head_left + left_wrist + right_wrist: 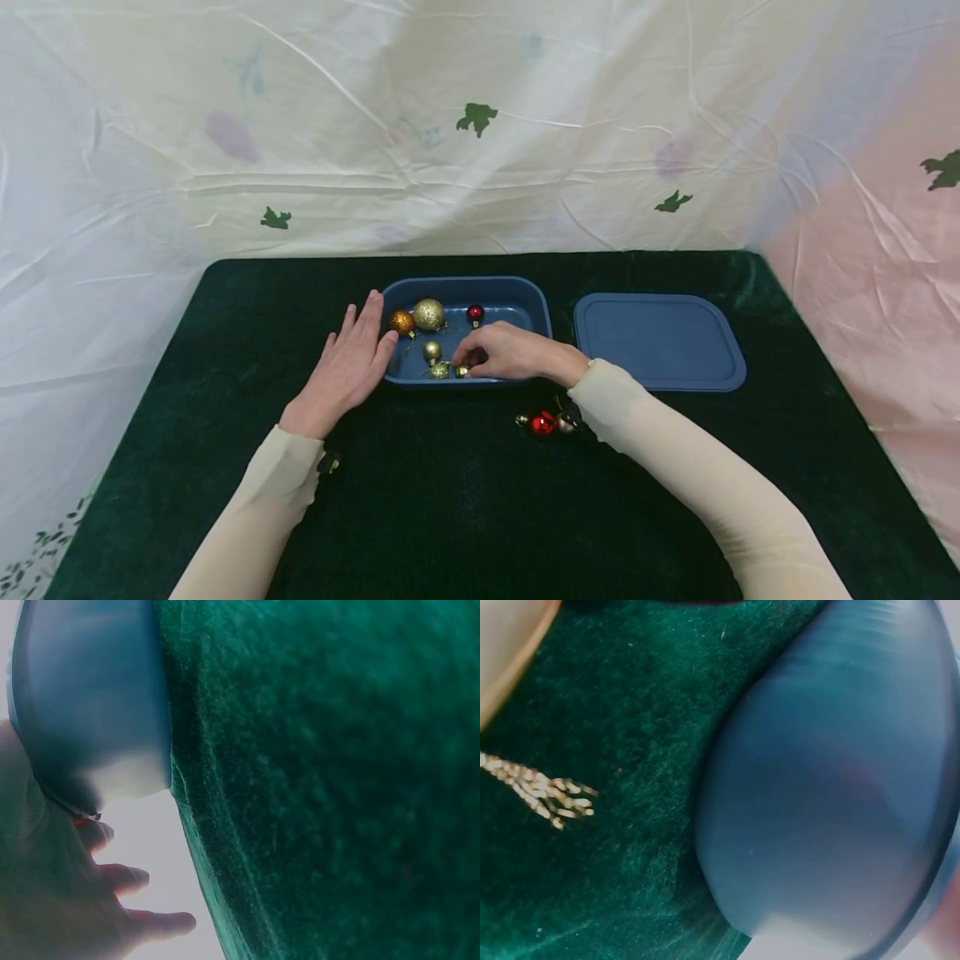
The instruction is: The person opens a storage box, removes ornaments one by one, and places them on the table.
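Note:
A blue rectangular box [517,293] stands on the green cloth with several Christmas baubles inside. My left hand [347,364] rests against its left rim, fingers straight and the thumb over the edge. In the left wrist view, the fingers [124,877] show beside the box's wall [97,697]. My right hand [504,350] reaches over the front rim and pinches a small gold bauble [462,372] with thumb and finger. Near it lie a glittery gold bauble [439,370] and a smooth gold one [432,351]. Farther back are an orange bauble [401,322], a large gold one [430,315] and a dark red one [476,314].
To the right of the box lies its flat blue lid [660,342]. In front of the box, a shiny red bauble [542,423] and a pale gold one [566,422] lie beneath the right wrist. A whitish curtain [480,192] hangs behind the table [465,517].

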The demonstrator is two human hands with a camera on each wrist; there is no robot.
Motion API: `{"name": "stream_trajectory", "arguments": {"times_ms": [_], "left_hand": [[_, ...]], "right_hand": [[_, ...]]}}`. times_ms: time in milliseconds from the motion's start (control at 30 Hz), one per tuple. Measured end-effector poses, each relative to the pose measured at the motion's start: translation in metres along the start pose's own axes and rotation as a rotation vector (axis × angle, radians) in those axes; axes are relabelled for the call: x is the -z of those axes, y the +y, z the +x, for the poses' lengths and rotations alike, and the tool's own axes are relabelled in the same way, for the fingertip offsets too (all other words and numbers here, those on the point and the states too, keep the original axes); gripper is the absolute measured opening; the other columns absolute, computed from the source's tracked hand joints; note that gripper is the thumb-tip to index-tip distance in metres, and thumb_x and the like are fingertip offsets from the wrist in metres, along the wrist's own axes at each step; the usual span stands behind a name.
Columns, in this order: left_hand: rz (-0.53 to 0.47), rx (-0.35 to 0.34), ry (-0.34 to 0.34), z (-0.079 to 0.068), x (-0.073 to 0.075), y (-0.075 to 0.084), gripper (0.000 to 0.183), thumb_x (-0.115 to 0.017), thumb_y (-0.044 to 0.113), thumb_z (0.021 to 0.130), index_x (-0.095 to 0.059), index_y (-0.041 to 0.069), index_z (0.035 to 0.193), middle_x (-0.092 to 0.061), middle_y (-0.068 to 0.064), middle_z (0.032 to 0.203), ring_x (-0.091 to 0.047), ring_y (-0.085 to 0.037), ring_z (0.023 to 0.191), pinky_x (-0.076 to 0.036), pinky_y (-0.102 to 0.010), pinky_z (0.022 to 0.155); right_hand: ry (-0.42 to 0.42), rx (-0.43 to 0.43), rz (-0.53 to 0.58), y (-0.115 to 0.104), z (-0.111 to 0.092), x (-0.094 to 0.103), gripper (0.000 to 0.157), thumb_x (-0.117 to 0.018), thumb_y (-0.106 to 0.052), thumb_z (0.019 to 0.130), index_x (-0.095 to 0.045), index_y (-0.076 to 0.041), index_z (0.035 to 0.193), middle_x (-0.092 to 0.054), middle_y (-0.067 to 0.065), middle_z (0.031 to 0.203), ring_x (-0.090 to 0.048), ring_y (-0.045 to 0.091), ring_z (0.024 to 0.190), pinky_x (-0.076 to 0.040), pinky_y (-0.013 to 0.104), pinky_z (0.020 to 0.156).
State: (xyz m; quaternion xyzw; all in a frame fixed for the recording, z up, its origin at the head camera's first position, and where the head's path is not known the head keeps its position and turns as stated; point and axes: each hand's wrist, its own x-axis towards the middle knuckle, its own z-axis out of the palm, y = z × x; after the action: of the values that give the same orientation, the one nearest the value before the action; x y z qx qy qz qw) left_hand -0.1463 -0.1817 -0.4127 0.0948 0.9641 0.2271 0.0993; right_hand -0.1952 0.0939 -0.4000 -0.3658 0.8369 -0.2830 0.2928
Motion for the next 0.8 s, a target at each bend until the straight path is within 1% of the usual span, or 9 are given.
{"name": "stream_trajectory", "arguments": {"times_ms": [200,400,600,800], "left_hand": [[0.007,0.000,0.004,0.001,0.000,-0.001,0.073,-0.021,0.052,0.111,0.007,0.014,0.167,0.005,-0.011,0.174,0.002,-0.044,0.157,-0.008,-0.074,0.119],[0.002,-0.001,0.000,0.001,0.000,-0.001,0.073,-0.022,0.050,0.111,0.007,0.013,0.167,0.006,-0.010,0.173,0.003,-0.043,0.157,-0.008,-0.074,0.119],[-0.001,0.000,-0.005,0.002,0.000,-0.002,0.072,-0.022,0.049,0.111,0.008,0.014,0.167,0.008,-0.008,0.173,0.004,-0.043,0.157,-0.007,-0.074,0.119],[-0.004,0.004,-0.008,0.001,0.000,-0.002,0.072,-0.022,0.049,0.111,0.009,0.014,0.166,0.010,-0.007,0.173,0.004,-0.043,0.157,-0.007,-0.074,0.119]], "right_hand": [[0.014,0.020,-0.012,0.000,-0.001,0.002,0.031,-0.071,-0.015,0.097,-0.070,-0.013,0.128,-0.070,-0.002,0.116,-0.065,0.006,0.102,-0.054,0.029,0.093],[0.059,0.046,-0.003,0.003,-0.008,0.005,0.032,-0.071,-0.018,0.098,-0.069,-0.011,0.129,-0.069,0.000,0.121,-0.066,0.008,0.107,-0.054,0.031,0.095],[0.125,0.062,0.000,0.003,-0.018,0.010,0.034,-0.071,-0.018,0.098,-0.069,-0.009,0.130,-0.069,0.002,0.124,-0.066,0.011,0.110,-0.054,0.032,0.097],[0.196,0.075,0.014,0.003,-0.032,0.014,0.035,-0.071,-0.021,0.098,-0.069,-0.011,0.131,-0.067,0.001,0.125,-0.065,0.012,0.107,-0.056,0.033,0.093]]}}
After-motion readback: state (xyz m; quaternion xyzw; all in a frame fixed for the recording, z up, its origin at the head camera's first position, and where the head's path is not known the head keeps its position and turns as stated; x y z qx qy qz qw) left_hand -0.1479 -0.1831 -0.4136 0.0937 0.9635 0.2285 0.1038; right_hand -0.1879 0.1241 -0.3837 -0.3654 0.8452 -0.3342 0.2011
